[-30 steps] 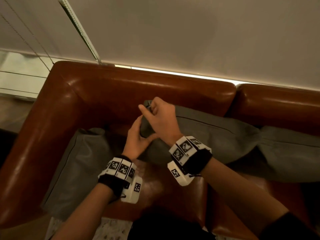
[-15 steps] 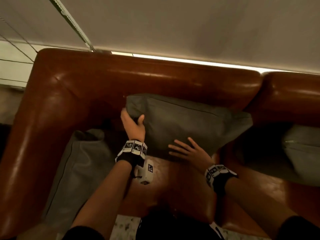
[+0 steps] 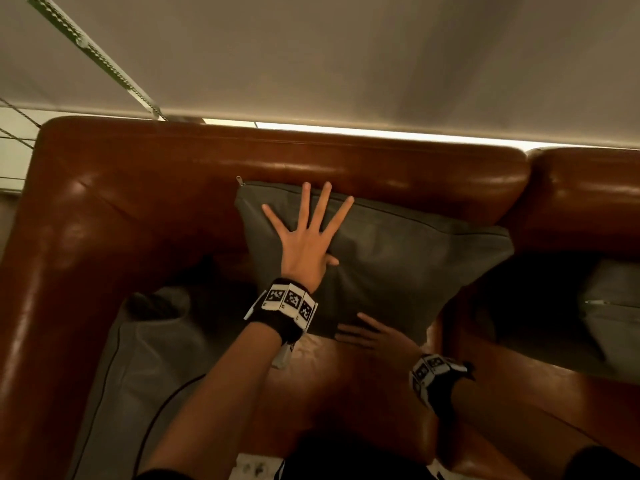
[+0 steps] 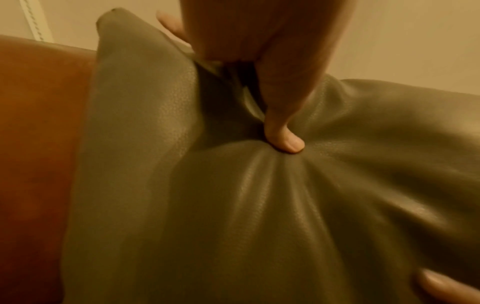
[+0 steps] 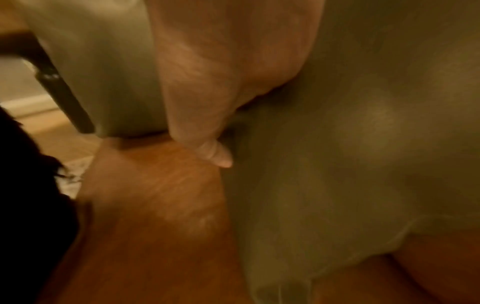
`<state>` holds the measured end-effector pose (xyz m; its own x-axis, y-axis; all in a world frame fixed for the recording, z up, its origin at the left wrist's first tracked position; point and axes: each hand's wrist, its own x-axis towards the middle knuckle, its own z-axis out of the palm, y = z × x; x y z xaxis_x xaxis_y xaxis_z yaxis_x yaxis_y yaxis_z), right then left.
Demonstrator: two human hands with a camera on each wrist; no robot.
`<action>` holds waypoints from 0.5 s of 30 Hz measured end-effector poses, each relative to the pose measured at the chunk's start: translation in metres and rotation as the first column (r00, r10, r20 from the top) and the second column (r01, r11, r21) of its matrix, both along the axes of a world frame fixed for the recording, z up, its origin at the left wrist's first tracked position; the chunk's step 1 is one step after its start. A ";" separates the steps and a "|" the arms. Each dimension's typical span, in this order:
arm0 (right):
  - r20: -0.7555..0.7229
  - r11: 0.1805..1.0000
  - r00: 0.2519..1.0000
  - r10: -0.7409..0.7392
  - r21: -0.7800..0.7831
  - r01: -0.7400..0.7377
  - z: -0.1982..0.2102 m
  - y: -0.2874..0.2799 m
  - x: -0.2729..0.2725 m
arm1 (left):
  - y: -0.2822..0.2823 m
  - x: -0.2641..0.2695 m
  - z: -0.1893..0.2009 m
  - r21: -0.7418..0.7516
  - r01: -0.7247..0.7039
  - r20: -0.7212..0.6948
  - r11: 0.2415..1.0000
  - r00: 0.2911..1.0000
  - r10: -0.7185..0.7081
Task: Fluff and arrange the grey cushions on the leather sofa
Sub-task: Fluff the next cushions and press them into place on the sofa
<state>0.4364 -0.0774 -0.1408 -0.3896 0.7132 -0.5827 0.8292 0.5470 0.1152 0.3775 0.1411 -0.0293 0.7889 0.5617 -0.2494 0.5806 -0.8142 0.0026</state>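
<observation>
The grey cushion [image 3: 398,258] now stands propped against the sofa [image 3: 145,216] backrest, its zipped edge uppermost; half a second ago the left hand [image 3: 304,237] gripped its upper left corner, and that grip has since been released. The left hand now lies flat on the cushion face, fingers spread wide, thumb [image 4: 283,135] dimpling the cover, holding nothing. The right hand [image 3: 374,336] rests with straight fingers against the lower edge at the seat, likewise holding nothing. Judgement: placement is done; patting into shape is under way. A second cushion [image 3: 145,358] lies slumped in the left corner, a third [image 3: 613,306] at right, both untouched. No containers are present.
</observation>
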 end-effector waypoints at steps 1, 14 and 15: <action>-0.064 1.000 0.998 0.026 0.018 -0.025 -0.008 0.002 0.011 | -0.001 -0.003 0.001 0.008 0.007 0.016 1.000 1.000 -0.007; -0.188 0.915 0.900 -0.394 -0.178 0.363 0.002 -0.012 -0.024 | 0.029 0.026 0.014 -0.344 0.166 -0.205 0.924 0.947 -0.246; -0.307 0.930 0.881 -0.360 -0.046 0.365 0.037 -0.008 -0.022 | 0.031 0.027 0.010 -0.359 0.156 -0.227 0.920 0.942 -0.248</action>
